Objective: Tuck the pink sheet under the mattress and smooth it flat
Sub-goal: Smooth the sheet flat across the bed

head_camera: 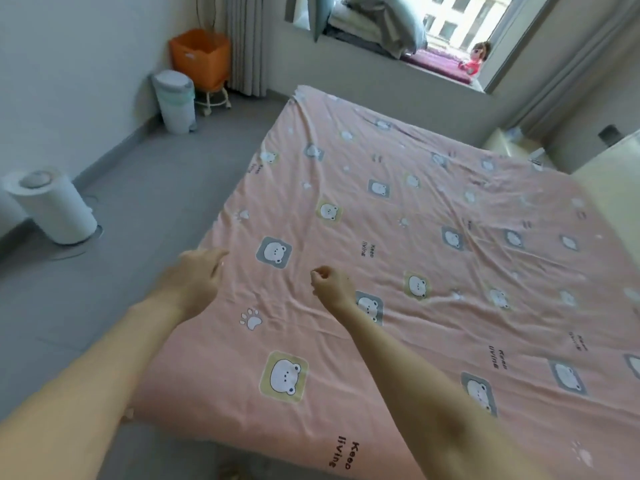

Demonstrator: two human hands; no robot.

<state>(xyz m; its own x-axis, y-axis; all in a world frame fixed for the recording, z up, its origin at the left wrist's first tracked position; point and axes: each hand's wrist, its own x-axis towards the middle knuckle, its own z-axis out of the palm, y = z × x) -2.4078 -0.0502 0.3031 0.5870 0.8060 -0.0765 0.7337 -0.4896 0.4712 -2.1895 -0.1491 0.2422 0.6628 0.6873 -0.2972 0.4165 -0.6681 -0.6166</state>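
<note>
A pink sheet [398, 258] printed with bear faces and paw marks covers the whole mattress, with creases running across its middle and far right. Both my arms reach out over the near left part of the bed. My left hand [197, 275] hovers at the sheet's left edge with fingers loosely extended, holding nothing. My right hand [332, 285] is over the sheet further in, fingers curled into a loose fist with nothing visible in it. The mattress itself is hidden under the sheet.
Grey floor lies left of the bed. A white cylindrical appliance [55, 209] stands at the left wall, a white pedal bin [175, 100] and an orange box on a stool [201, 58] in the far corner. Folded bedding [377, 26] and a doll [476, 58] sit on the windowsill.
</note>
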